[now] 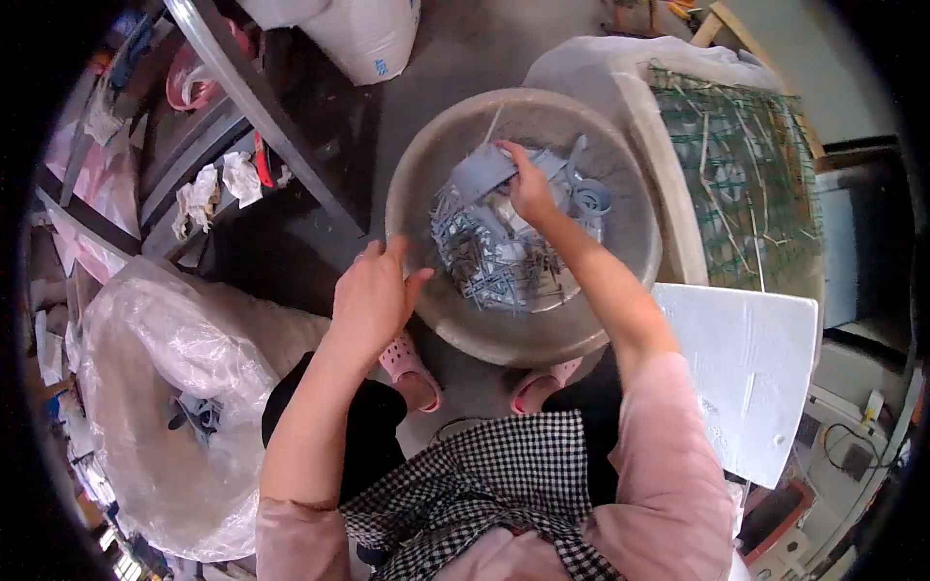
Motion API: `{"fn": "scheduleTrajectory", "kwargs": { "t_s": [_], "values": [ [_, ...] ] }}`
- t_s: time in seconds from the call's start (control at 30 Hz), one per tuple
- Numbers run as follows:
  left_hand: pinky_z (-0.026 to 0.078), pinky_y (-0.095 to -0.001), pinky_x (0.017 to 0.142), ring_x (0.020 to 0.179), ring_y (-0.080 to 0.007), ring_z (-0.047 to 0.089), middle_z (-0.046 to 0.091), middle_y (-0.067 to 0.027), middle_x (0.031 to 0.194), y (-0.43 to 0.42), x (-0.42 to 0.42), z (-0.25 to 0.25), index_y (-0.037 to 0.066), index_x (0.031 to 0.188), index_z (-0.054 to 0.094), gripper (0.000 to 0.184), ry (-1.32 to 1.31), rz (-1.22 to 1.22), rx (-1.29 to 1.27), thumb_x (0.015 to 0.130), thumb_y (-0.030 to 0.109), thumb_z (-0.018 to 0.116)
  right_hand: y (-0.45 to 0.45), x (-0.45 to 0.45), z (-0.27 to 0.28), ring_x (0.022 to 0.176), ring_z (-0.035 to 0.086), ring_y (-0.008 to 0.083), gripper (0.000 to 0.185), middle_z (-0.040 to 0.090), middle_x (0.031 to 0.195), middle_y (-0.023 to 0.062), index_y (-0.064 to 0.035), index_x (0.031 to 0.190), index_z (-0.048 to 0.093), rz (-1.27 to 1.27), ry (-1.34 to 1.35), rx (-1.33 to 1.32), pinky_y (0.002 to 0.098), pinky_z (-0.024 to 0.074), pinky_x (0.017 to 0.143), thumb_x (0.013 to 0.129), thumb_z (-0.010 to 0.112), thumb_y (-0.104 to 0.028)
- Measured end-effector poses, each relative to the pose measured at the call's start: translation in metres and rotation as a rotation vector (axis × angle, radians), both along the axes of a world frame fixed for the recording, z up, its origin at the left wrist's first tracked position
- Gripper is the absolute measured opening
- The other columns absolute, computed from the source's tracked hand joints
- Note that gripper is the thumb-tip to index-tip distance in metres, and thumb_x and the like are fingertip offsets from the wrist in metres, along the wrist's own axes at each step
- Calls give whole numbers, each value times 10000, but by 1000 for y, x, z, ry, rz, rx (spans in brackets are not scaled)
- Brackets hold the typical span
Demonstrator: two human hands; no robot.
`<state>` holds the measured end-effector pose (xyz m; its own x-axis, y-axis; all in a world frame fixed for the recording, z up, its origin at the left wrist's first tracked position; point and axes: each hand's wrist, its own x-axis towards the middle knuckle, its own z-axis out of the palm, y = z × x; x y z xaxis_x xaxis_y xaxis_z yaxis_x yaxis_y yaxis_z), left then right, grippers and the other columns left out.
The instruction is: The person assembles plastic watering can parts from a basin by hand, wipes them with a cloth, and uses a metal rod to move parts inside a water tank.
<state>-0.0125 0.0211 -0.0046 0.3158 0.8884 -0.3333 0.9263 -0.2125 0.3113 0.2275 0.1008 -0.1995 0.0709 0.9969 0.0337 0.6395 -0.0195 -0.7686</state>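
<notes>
Grey flat piece [481, 172] was inside the big basin [630, 194], upper part of the heap, just beside the curled grey strips [591, 198] and above the tangle of thin grey sticks [484, 276]. Right hand [530, 189] had it by the right edge, narrow grip, fingertips on the near corner; thumb placement underneath couldn't be made out. Whether the piece was fully clear of the heap: can't tell.

Judgement on handling: an edge-only hold probably let the piece swing, so a deeper pinch with the thumb opposed would have been steadier. Slow, straight lift suited it best; a sideways drag risked snagging sticks and scattering them. Wrist was best kept high, as stick ends looked able to scratch bare skin.

Left hand [373, 295] was empty, fingers loosely spread, thumb apart, by the basin's left rim. Good spot to steady the rim or take the far edge if the piece sagged.

Further out: pink clogs [405, 358] close under the basin, clear plastic bag [174, 320] to the left, white board [746, 368] to the right, green mesh [746, 174] beyond it.
</notes>
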Motion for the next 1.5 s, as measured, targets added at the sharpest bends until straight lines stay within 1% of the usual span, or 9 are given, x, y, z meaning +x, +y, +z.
{"fn": "scheduleTrajectory", "kwargs": {
  "t_s": [0.07, 0.2, 0.3, 0.47, 0.77, 1.0, 1.2, 1.3, 1.5],
  "values": [
    [467, -445, 799, 970, -418, 561, 559, -275, 1073, -1, 0, -13, -22, 1223, 463, 555, -150, 22, 42, 831, 327, 642, -15, 10, 33, 926, 623, 361, 631, 616, 1056, 218, -124, 1314, 413, 209, 174, 273, 416, 496, 754, 756, 334, 159],
    [459, -409, 836, 1012, -376, 566, 542, -280, 1142, 4, 8, -43, -64, 1308, 359, 731, -242, 77, -12, 813, 373, 671, -41, 9, 96, 945, 620, 237, 633, 593, 1084, 160, -46, 1338, 368, 158, 468, -77, 329, 539, 787, 758, 312, 201],
    [457, -374, 839, 1005, -280, 577, 542, -233, 1178, 7, 14, -57, -81, 1341, 300, 819, -533, 32, 5, 797, 385, 697, -58, 2, 129, 963, 607, 243, 603, 567, 1093, 161, -12, 1339, 345, 151, 562, 18, 343, 544, 836, 771, 310, 188],
    [470, -325, 763, 900, -167, 581, 580, -70, 1039, -6, 37, -15, 7, 1269, 437, 473, -971, 428, -586, 887, 223, 614, -89, -2, 185, 1004, 580, 237, 579, 525, 1168, 175, -22, 1344, 342, 180, 436, 69, 369, 565, 812, 795, 342, 162],
    [508, -336, 648, 649, -159, 540, 550, -56, 770, -11, 32, -14, 3, 936, 562, 121, -1336, 448, -792, 927, 116, 519, -125, 13, 265, 1133, 477, 203, 533, 456, 1269, 80, -57, 1340, 398, 398, 366, 188, 308, 477, 829, 824, 531, -43],
    [506, -335, 616, 627, -155, 523, 522, -46, 744, -15, 30, -5, 7, 916, 541, 99, -1270, 396, -824, 936, 90, 491, -125, -12, 271, 908, 622, 221, 449, 641, 955, 135, -18, 1055, 645, 4, 323, 162, 308, 485, 784, 788, 683, -378],
    [462, -302, 555, 612, -135, 503, 512, -34, 729, -20, 25, -2, 8, 900, 539, 113, -1215, 318, -920, 938, 103, 490, -132, -11, 286, 647, 591, 192, 413, 647, 773, 168, 45, 926, 660, 36, 153, 95, 332, 489, 662, 863, 596, -357],
    [461, -298, 553, 608, -132, 497, 511, -33, 727, -20, 24, -5, 8, 897, 540, 117, -1217, 294, -965, 939, 105, 488, -133, -9, 276, 693, 513, 78, 383, 583, 735, 31, 41, 899, 638, 37, 293, 118, 244, 456, 593, 927, 537, -327],
    [449, -286, 542, 612, -127, 491, 509, -33, 729, -17, 25, -6, 4, 888, 541, 126, -1206, 310, -986, 938, 108, 492, -135, -5, 272, 758, 535, 98, 442, 600, 824, 35, -1, 1017, 647, -1, 500, 99, 242, 474, 601, 965, 437, -386]
  ]
}}
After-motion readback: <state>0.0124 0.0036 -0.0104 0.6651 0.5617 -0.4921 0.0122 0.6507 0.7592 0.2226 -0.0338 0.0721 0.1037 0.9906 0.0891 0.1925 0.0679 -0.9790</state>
